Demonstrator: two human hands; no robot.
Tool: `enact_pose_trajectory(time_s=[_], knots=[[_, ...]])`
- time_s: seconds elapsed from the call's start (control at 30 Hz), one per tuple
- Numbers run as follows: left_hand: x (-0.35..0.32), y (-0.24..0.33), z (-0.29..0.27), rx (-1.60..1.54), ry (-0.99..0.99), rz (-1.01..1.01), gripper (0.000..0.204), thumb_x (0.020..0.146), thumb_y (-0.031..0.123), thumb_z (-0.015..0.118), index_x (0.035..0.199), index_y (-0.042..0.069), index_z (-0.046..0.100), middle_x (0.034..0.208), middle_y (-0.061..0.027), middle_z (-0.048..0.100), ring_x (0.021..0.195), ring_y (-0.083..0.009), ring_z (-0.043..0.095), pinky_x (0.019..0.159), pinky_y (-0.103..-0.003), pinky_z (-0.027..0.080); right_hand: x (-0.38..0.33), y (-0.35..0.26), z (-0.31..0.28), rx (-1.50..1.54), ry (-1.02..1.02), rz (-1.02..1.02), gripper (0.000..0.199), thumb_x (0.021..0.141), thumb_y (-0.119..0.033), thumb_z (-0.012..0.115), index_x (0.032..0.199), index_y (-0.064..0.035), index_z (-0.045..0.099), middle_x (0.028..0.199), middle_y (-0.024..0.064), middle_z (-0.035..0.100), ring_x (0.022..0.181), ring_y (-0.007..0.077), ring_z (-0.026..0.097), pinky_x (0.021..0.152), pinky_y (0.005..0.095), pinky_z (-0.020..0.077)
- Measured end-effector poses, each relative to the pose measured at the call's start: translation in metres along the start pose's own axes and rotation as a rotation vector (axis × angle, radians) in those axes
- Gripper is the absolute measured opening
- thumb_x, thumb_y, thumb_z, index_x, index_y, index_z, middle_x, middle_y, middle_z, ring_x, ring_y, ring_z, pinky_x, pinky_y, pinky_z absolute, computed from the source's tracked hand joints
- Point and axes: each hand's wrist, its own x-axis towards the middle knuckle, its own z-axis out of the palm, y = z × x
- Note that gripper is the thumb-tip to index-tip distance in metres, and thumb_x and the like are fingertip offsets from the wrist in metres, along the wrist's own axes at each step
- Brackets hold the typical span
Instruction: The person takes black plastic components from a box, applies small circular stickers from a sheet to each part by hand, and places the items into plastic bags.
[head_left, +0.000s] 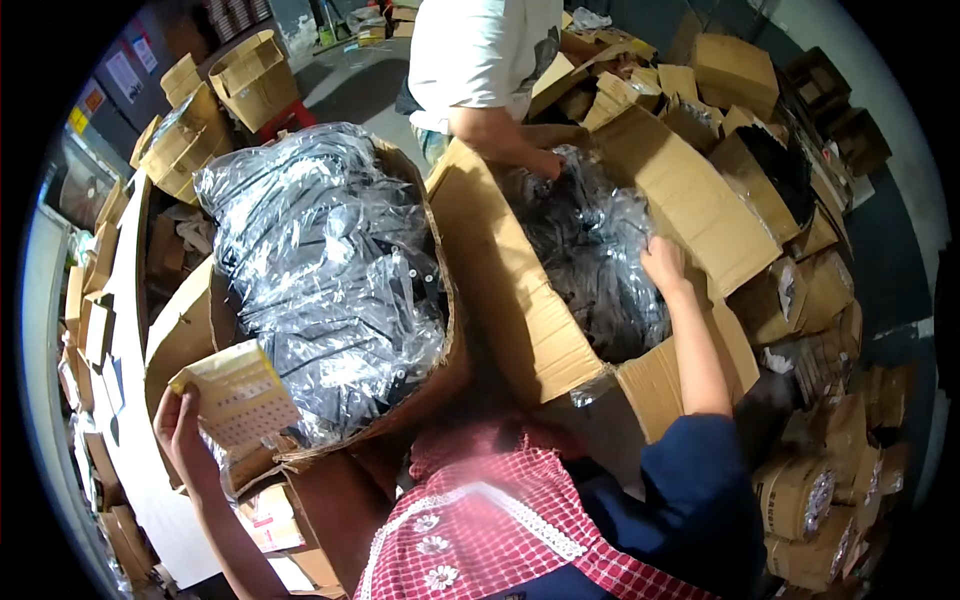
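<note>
1. Fingers (189,402) of the left hand (177,428) pinch the upper left corner of a pale yellow printed sheet (240,400).
2. That printed sheet hangs tilted near the near left corner of the left carton (194,322).
3. Clear bags of dark pieces (330,270) fill the left carton, heaped up toward its far edge.
4. Beside the right edge of the right carton (500,300), the right hand (662,262) has its fingers curled at the clear plastic (630,235); whether they grip it, I can't tell from here.
5. Flaps spread, the right carton holds more dark, bagged pieces (590,290).
6. Across its far edge, a co-worker in a white shirt (480,50) reaches a bare forearm (500,138) inside.
</note>
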Motion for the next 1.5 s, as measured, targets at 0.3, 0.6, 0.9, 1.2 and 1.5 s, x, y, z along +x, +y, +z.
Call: enact_pose_trajectory(time_s=[0.3, 0.6, 0.9, 1.2, 1.5], knots=[[-0.03, 0.057, 0.123, -0.065, -0.443, -0.089, 0.03, 0.084, 0.019, 0.069, 0.105, -0.003, 0.071, 0.094, -0.0079, 0.072, 0.086, -0.0133, 0.065, 0.083, -0.026, 0.047, -0.007, 0.005, -0.095, 0.451, -0.001, -0.161, 0.027, 0.086, -0.016, 0.057, 0.106, -0.001, 0.067, 0.093, 0.0213, 0.069, 0.085, 0.0311, 0.066, 0.079, 0.0406, 0.0499], [-0.028, 0.079, 0.197, -0.326, -1.03, 0.123, 0.018, 0.077, 0.014, 0.075, 0.088, 0.0, 0.076, 0.141, -0.0171, 0.053, 0.128, -0.0291, 0.05, 0.106, -0.045, 0.036, -0.182, -0.171, -0.215, -0.357, -0.24, -0.974, 0.011, 0.074, -0.003, 0.064, 0.085, -0.0028, 0.066, 0.073, 0.0141, 0.066, 0.077, 0.03, 0.069, 0.073, 0.0425, 0.0517], [-0.099, 0.04, 0.216, -0.943, -0.941, -0.316, 0.019, 0.072, -0.007, 0.077, 0.089, 0.0, 0.072, 0.089, -0.008, 0.071, 0.083, -0.0178, 0.068, 0.075, -0.031, 0.054, -0.21, -0.266, -0.188, 0.049, 0.567, -1.762, 0.006, 0.07, -0.015, 0.066, 0.071, -0.0104, 0.07, 0.074, 0.0026, 0.065, 0.078, 0.0169, 0.061, 0.102, 0.0377, 0.0358], [-0.117, 0.035, 0.148, -0.484, -0.264, 0.054, 0.017, 0.086, 0.004, 0.07, 0.101, -0.003, 0.074, 0.083, -0.0068, 0.074, 0.074, -0.0088, 0.066, 0.069, -0.023, 0.051, -0.219, -0.283, -0.2, 0.939, -0.201, -1.463, 0.018, 0.084, 0.002, 0.059, 0.101, 0.0007, 0.067, 0.096, 0.0086, 0.066, 0.089, 0.0155, 0.063, 0.081, 0.0285, 0.0501], [-0.118, 0.023, 0.117, -0.292, 0.016, 0.482, 0.015, 0.081, -0.008, 0.071, 0.095, -0.005, 0.072, 0.09, -0.011, 0.072, 0.083, -0.0153, 0.068, 0.074, -0.026, 0.052, -0.234, -0.272, -0.202, 0.736, -0.315, -1.286, 0.013, 0.082, -0.004, 0.069, 0.092, 0.0008, 0.063, 0.088, 0.0076, 0.064, 0.083, 0.0159, 0.063, 0.076, 0.0277, 0.0493]])
